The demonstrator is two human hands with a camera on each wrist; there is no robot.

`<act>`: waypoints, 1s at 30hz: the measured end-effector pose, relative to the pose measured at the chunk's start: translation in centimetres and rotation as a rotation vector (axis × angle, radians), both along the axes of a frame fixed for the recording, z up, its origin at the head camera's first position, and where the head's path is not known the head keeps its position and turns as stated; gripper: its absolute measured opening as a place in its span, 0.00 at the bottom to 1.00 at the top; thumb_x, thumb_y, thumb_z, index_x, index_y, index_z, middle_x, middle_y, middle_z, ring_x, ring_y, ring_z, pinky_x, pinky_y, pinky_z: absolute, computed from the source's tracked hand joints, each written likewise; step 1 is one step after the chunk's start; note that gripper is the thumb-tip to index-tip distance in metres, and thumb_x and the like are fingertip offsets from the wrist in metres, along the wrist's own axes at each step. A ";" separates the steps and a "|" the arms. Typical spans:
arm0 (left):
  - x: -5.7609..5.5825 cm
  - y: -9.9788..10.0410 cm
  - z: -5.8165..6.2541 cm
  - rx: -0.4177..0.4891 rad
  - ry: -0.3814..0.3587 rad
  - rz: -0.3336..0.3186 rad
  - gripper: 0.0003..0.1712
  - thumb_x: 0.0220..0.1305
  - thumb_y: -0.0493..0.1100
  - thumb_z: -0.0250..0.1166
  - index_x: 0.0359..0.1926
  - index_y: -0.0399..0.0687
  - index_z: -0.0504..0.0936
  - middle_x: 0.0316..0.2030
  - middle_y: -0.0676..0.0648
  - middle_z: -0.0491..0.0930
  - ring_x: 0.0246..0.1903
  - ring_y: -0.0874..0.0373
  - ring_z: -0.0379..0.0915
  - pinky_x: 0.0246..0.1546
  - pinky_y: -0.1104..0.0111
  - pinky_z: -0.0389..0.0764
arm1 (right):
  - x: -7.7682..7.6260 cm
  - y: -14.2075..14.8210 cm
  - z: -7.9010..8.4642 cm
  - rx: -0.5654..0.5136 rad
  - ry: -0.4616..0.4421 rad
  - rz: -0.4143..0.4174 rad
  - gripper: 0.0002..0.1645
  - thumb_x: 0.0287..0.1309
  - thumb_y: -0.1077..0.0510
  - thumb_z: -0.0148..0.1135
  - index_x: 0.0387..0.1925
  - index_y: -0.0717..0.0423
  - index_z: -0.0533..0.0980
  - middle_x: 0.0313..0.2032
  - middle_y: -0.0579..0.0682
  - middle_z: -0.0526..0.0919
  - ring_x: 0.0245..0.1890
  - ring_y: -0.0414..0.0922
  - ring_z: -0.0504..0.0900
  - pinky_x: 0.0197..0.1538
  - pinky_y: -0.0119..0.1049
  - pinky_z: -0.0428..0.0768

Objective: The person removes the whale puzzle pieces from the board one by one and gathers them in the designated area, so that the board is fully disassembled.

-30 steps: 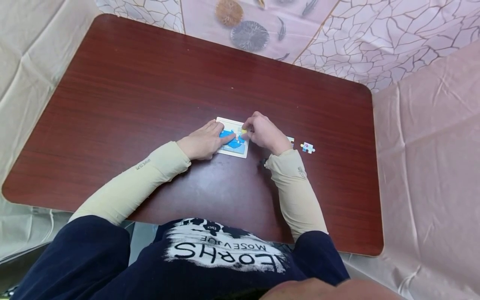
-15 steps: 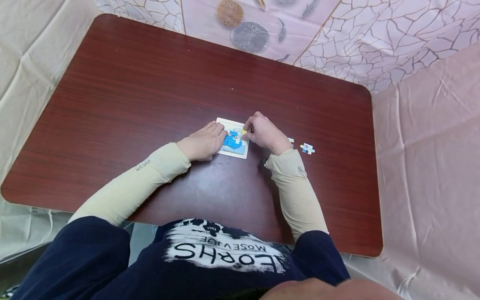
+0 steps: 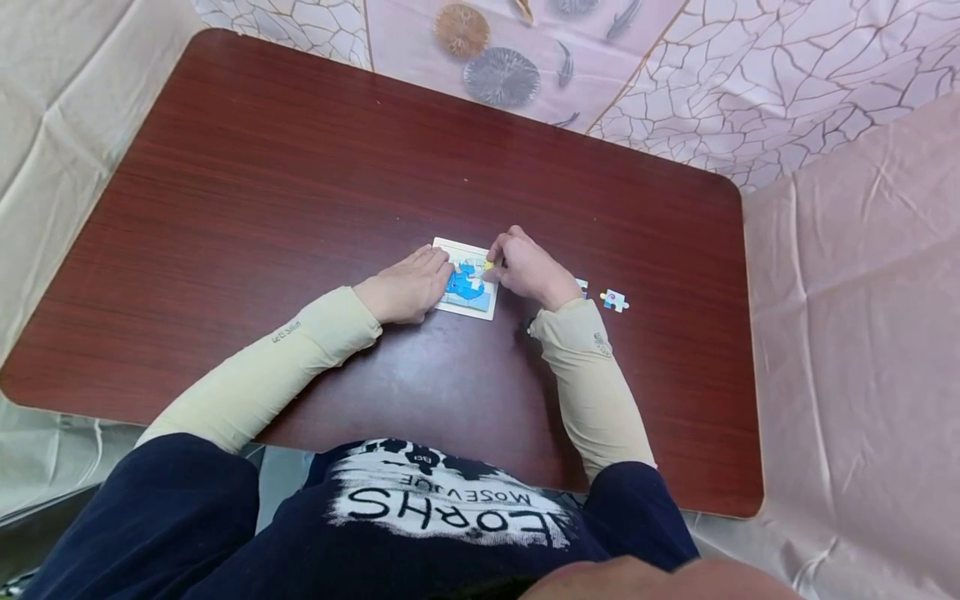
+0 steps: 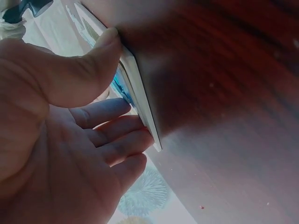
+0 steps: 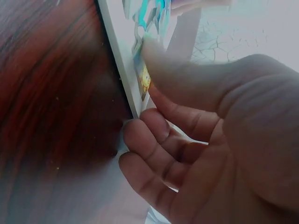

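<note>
A small jigsaw puzzle (image 3: 467, 287) with a blue figure lies in a pale tray (image 3: 474, 313) near the table's middle. My left hand (image 3: 408, 285) rests at the tray's left side, its thumb and fingertips touching the edge in the left wrist view. At the upper right of the puzzle, my right hand (image 3: 527, 268) pinches a puzzle piece with a yellow patch (image 5: 145, 79) between thumb and index finger. That piece lies at or just over the tray's surface; its exact seating is hidden by the thumb. The other right fingers curl beside the tray rim.
A loose puzzle piece (image 3: 615, 300) lies on the brown table (image 3: 300, 167) to the right. Another piece (image 3: 582, 286) shows partly behind my right wrist. Light curtains stand around the table's left, back and right sides.
The left thumb or finger that stretched over the puzzle a second ago has drawn back to the tray's left side. The right hand stays at the yellow-patched piece with barely any movement.
</note>
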State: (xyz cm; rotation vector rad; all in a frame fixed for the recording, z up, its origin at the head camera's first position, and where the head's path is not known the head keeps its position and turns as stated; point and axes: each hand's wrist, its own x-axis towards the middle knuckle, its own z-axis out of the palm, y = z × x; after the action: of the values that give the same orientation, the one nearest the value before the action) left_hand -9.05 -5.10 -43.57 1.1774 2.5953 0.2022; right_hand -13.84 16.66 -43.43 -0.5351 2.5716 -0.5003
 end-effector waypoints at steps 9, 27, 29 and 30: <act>0.3 0.2 -0.5 0.001 -0.019 0.004 0.32 0.51 0.30 0.65 0.58 0.28 0.65 0.52 0.34 0.65 0.61 0.37 0.61 0.70 0.53 0.52 | 0.3 0.6 -0.5 -0.119 -0.042 -0.065 0.13 0.58 0.60 0.67 0.40 0.58 0.71 0.40 0.52 0.73 0.40 0.48 0.73 0.48 0.39 0.74; -0.2 0.1 0.0 0.018 -0.019 -0.037 0.38 0.58 0.29 0.56 0.71 0.45 0.64 0.46 0.35 0.66 0.52 0.40 0.62 0.68 0.53 0.55 | 1.1 4.2 1.0 -0.337 0.087 -0.346 0.09 0.64 0.60 0.61 0.45 0.56 0.75 0.36 0.51 0.79 0.35 0.45 0.76 0.41 0.37 0.74; -0.3 0.1 0.0 0.012 -0.018 -0.040 0.38 0.58 0.30 0.56 0.72 0.46 0.63 0.45 0.35 0.66 0.51 0.40 0.62 0.68 0.53 0.54 | 1.4 5.6 1.7 -0.358 0.142 -0.398 0.09 0.64 0.59 0.61 0.45 0.55 0.77 0.35 0.51 0.80 0.33 0.45 0.76 0.39 0.35 0.74; -0.4 0.1 0.0 0.010 -0.020 -0.039 0.38 0.58 0.30 0.56 0.72 0.46 0.63 0.46 0.35 0.66 0.51 0.40 0.61 0.69 0.53 0.54 | 1.5 6.5 2.1 -0.364 0.175 -0.427 0.09 0.64 0.59 0.62 0.45 0.55 0.78 0.34 0.51 0.81 0.32 0.44 0.76 0.38 0.34 0.73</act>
State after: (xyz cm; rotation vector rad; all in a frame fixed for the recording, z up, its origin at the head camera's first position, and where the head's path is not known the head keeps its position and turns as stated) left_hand -9.40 -5.00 -43.57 1.2223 2.5546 0.2171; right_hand -12.31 23.18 -41.36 -0.1402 2.7828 -1.1266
